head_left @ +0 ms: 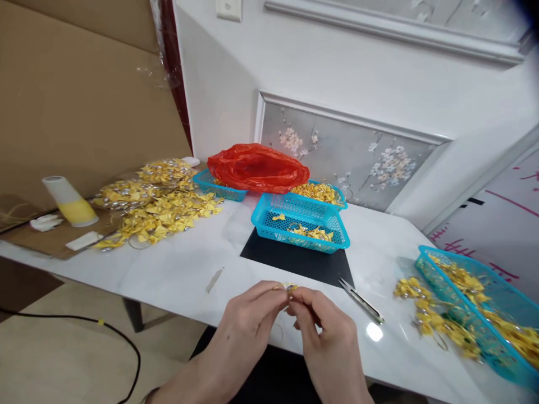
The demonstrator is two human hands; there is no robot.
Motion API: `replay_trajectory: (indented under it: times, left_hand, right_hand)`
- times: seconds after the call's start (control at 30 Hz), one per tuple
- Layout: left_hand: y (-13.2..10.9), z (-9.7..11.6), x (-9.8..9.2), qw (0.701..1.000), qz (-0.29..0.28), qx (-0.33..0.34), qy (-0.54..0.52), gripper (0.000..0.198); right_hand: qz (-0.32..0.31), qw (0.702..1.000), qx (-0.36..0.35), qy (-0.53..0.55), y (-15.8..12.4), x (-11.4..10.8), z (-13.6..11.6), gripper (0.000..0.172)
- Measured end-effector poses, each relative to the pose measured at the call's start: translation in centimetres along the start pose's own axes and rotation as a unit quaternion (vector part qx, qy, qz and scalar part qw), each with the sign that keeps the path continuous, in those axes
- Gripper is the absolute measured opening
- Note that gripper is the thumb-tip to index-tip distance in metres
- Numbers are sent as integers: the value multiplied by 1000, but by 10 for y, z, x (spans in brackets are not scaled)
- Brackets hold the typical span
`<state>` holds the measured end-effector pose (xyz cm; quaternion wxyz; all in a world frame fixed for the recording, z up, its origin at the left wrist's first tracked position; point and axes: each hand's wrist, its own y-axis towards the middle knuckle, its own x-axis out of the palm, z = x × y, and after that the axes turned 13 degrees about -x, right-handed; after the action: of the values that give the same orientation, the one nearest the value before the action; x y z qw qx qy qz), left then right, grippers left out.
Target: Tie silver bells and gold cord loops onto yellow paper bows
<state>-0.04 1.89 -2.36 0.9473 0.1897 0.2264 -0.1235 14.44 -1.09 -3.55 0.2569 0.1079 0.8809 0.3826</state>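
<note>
Both hands meet at the front edge of the white table. My left hand (250, 314) is closed, its thumb and fingers pinching one side of a small yellow ribbon flower (290, 287). From the other side my right hand (322, 325) pinches the same piece, and the fingertips hide most of it. A thin loop of thread or wire shows faintly beneath the hands. Thread snips (361, 301) lie to the right of my right hand. Beyond the hands, a blue basket (260, 224) with a few yellow ribbon flowers (314, 232) stands partly on a black mat (286, 261).
At left are a heap of yellow flowers with silvery beads (168, 213) and a thread cone (69, 202). A red plastic bag (256, 168) rests over baskets at the back. Another blue basket (463, 297) stands right, with loose flowers (433, 320) beside it.
</note>
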Motion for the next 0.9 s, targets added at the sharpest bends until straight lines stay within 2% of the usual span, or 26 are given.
replay_trajectory:
  times: [0.13, 0.43, 0.53, 0.67, 0.73, 0.8, 0.87, 0.9]
  left_hand:
    - [1, 0, 2, 999, -26, 11, 26, 32]
    - [-1, -5, -4, 994, -83, 18, 67, 31]
    - [0, -6, -4, 993, -95, 17, 72, 26]
    - [1, -11, -1, 993, -99, 8, 62, 28]
    - [3, -12, 0, 995, -84, -6, 52, 29]
    - [5, -12, 0, 997, -63, -25, 44, 26]
    - [8, -12, -2, 997, -49, -44, 34, 24]
    - [9, -12, -3, 997, -45, -54, 29, 23]
  right_hand:
    - [-36, 999, 33, 11, -2, 0, 1, 28]
    - [-132, 980, 130, 69, 3, -8, 2, 26]
    - [-154, 979, 121, 51, 6, -9, 2, 27]
    - [-171, 983, 68, -7, 6, -7, 3, 26]
    - [-132, 990, 45, -31, 4, -6, 3, 24]
    - [-44, 998, 15, -32, 2, -5, 1, 20]
    - [61, 998, -3, 29, 3, -6, -2, 15]
    - [101, 991, 6, 92, 4, -8, -5, 14]
